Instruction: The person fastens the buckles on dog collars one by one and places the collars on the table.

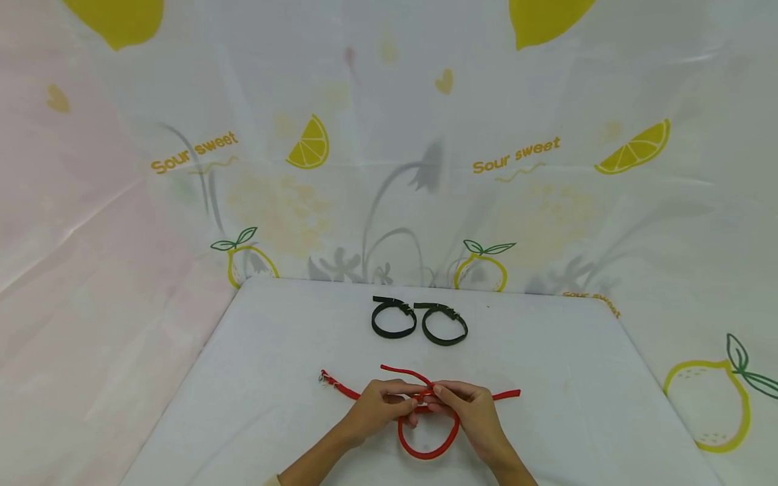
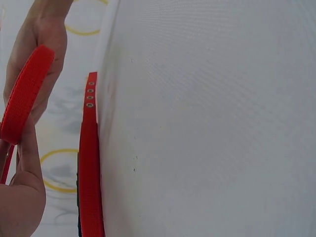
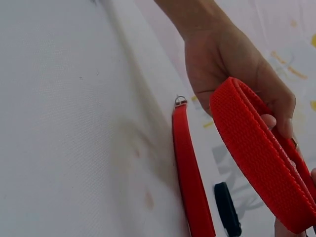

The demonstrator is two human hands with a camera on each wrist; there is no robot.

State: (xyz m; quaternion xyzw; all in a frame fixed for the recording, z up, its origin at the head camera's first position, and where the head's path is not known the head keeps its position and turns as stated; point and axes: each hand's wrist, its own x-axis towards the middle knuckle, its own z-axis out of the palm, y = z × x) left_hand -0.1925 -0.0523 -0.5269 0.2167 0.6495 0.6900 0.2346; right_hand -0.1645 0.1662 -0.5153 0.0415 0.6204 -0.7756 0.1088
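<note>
A red strap collar [image 1: 427,453] is bent into a loop between my two hands, its loose tail pointing back and left. With thumb and fingertips my left hand [image 1: 375,410] pinches it near the buckle [image 1: 423,397]. My right hand [image 1: 475,413] pinches the strap right beside that. Behind and below the hands, a second red collar [image 2: 90,173] lies stretched out on the table. Its metal buckle end [image 3: 180,101] is to the left, and its end with several eyelets [image 2: 90,91] is to the right. Fingers partly hide the held buckle.
Two black collars, one on the left [image 1: 394,334] and one on the right [image 1: 445,342], lie looped side by side farther back on the white table [image 1: 273,337]. A lemon-print cloth [image 1: 389,135] hangs behind the table's far edge.
</note>
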